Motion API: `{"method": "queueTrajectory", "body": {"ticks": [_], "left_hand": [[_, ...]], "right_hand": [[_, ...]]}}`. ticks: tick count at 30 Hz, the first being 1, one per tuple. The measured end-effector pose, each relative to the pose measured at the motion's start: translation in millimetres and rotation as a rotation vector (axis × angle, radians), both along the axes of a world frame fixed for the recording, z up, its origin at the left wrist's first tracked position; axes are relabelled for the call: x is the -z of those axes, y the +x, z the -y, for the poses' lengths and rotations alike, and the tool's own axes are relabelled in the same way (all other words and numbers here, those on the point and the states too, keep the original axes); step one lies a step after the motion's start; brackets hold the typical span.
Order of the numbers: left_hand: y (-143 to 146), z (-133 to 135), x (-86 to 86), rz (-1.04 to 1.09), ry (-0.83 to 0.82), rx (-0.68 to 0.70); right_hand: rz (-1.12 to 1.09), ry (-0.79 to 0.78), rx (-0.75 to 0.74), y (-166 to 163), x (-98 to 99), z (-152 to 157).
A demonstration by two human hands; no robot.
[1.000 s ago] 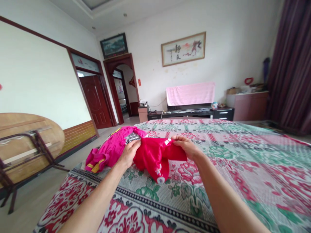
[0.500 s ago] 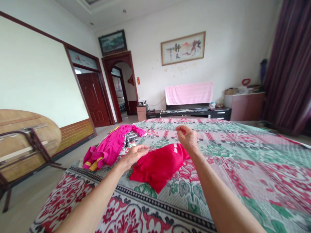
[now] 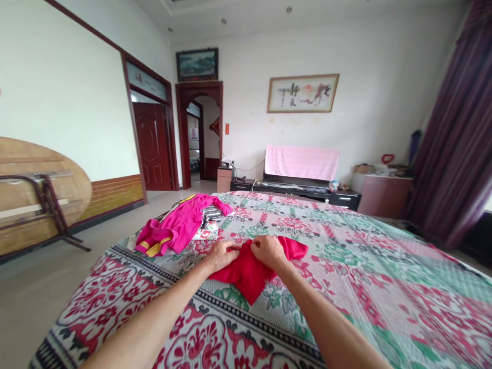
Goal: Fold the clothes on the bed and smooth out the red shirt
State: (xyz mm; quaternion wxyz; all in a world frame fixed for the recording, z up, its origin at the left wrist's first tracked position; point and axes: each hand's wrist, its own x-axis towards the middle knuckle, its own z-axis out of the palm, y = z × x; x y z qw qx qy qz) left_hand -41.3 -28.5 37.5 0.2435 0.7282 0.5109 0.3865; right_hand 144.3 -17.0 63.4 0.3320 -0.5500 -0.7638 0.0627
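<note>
A crumpled red garment [image 3: 251, 274] lies on the floral bedspread [image 3: 338, 266] in front of me. Both my hands rest on its upper edge, side by side and nearly touching. My left hand [image 3: 222, 254] has its fingers curled onto the cloth at the left. My right hand [image 3: 267, 251] pinches the cloth just to the right of it. A pink garment with yellow trim [image 3: 175, 228] lies in a heap further left on the bed, over a black-and-white striped piece [image 3: 210, 213].
A folded round wooden table [image 3: 34, 189] leans against the left wall. Beyond the bed stand a low dark TV cabinet [image 3: 307, 188] with a pink cloth [image 3: 302, 162] draped above it and a brown cabinet [image 3: 382, 193]. Dark curtains [image 3: 453, 143] hang at right.
Both hands let the red garment drop onto the bed, hovered open above it, and have now come down together and gripped its upper edge. The camera has turned to the left.
</note>
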Motion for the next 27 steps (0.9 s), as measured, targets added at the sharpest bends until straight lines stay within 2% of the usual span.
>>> {"method": "queueTrajectory", "body": {"ticks": [3,5,8,10,14,18,22,27], "left_hand": [[5.0,1.8,-0.7,0.021,0.120,-0.017],[9.0,4.3,-4.2,0.013,0.149,0.028],[16.5,8.9,-11.6,0.042,0.127,0.141],[22.0,11.6,-14.2,0.058,0.149,0.193],[28.7,14.3,-5.1,-0.062,0.240,0.168],[28.0,11.8,12.2,-0.159,0.313,0.132],[27.2,11.1,17.1,-0.166,0.428,0.137],[29.0,19.9,9.6,-0.239,0.561,0.154]], "right_hand": [[-0.199,0.145,-0.022,13.2,-7.7,6.8],[-0.314,0.229,-0.014,27.8,-16.3,16.0],[-0.439,0.259,0.037,53.8,-22.6,33.8],[-0.473,0.261,0.079,70.4,-17.1,45.1],[-0.345,0.186,0.178,92.0,12.9,59.9],[-0.168,0.115,0.107,94.5,36.0,65.2],[-0.131,0.098,0.041,89.6,36.8,69.0],[-0.134,0.077,-0.020,87.0,32.2,75.5]]}}
